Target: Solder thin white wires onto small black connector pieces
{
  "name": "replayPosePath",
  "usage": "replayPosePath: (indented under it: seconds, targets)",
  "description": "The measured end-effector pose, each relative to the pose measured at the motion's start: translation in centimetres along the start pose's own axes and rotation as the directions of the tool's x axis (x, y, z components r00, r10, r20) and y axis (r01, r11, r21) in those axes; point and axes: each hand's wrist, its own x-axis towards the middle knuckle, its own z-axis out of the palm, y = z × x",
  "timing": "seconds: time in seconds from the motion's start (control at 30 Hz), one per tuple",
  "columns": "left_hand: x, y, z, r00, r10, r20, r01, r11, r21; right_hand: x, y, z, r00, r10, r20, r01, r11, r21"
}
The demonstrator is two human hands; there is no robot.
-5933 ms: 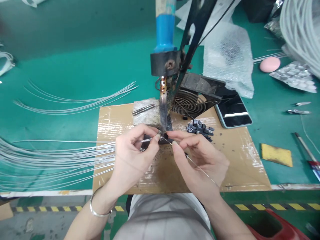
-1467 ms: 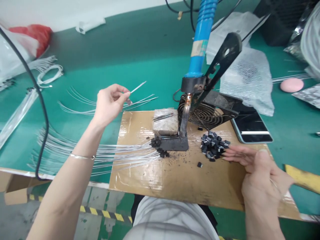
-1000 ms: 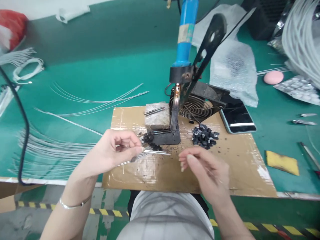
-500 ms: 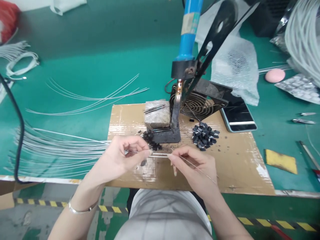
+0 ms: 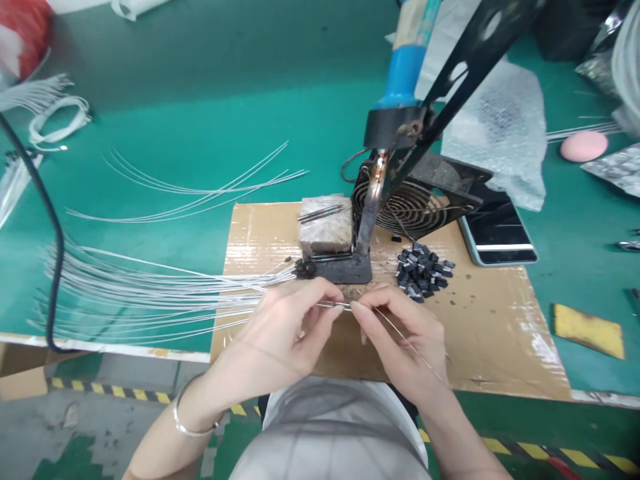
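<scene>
My left hand (image 5: 305, 323) pinches a thin wire whose dark metallic end shows between thumb and forefinger. Close beside it, my right hand (image 5: 400, 333) pinches thin white wire (image 5: 403, 333), which runs back across the palm toward the wrist. The fingertips of both hands nearly meet above the cardboard sheet (image 5: 500, 333). Just behind the left fingers lie the black-tipped ends of a bundle of white wires (image 5: 150, 287). A pile of small black pieces (image 5: 423, 270) sits behind my right hand. Whether the wires touch between the fingertips is too small to tell.
A blue-handled soldering iron (image 5: 403, 77) points down on a black stand, beside a grey block (image 5: 326, 227). Behind are a round-grilled fan (image 5: 415, 203) and a phone (image 5: 500, 230). A yellow sponge (image 5: 589, 330) lies right; a black cable (image 5: 59, 267) hangs left.
My left hand has moved right, closing the gap to my right hand and uncovering more of the wire bundle. The whole view has shifted slightly.
</scene>
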Motion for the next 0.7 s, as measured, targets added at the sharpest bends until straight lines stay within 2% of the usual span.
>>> replayPosePath:
  seconds: [0.07, 0.17, 0.27, 0.37, 0.43, 0.53, 0.7]
  targets:
    - [0.1, -0.1, 1.0, 1.0, -0.016, -0.021, 0.015, 0.999, -0.039, -0.2, 0.1, 0.0, 1.0, -0.002, -0.015, 0.002, 1.0, 0.0]
    - [0.5, -0.4, 2.0, 0.995, -0.092, -0.026, 0.084, 0.973, -0.216, -0.5, 0.4, 0.4, 0.997, 0.069, -0.043, -0.067, 0.996, 0.066]
    - [0.9, -0.5, 2.2, 0.983, -0.174, -0.052, 0.145, 0.927, -0.347, -0.8, 0.7, 1.0, 0.975, 0.189, -0.118, -0.159, 0.961, 0.228]
    - [1.1, -0.3, 2.0, 0.971, -0.225, -0.079, 0.174, 0.895, -0.41, -0.8, 1.0, 1.4, 0.936, 0.277, -0.216, -0.173, 0.899, 0.402]
    - [1.1, -0.3, 1.9, 0.965, -0.25, -0.079, 0.194, 0.883, -0.427, -0.8, 1.1, 1.4, 0.937, 0.303, -0.175, -0.183, 0.851, 0.492]
    - [1.1, -0.4, 2.0, 0.957, -0.275, -0.091, 0.215, 0.884, -0.415, -0.9, 1.0, 1.4, 0.95, 0.311, -0.044, -0.24, 0.809, 0.536]
    - [1.0, -0.4, 2.2, 0.952, -0.286, -0.113, 0.209, 0.871, -0.444, -1.1, 0.5, 1.8, 0.94, 0.342, 0.009, -0.276, 0.742, 0.611]
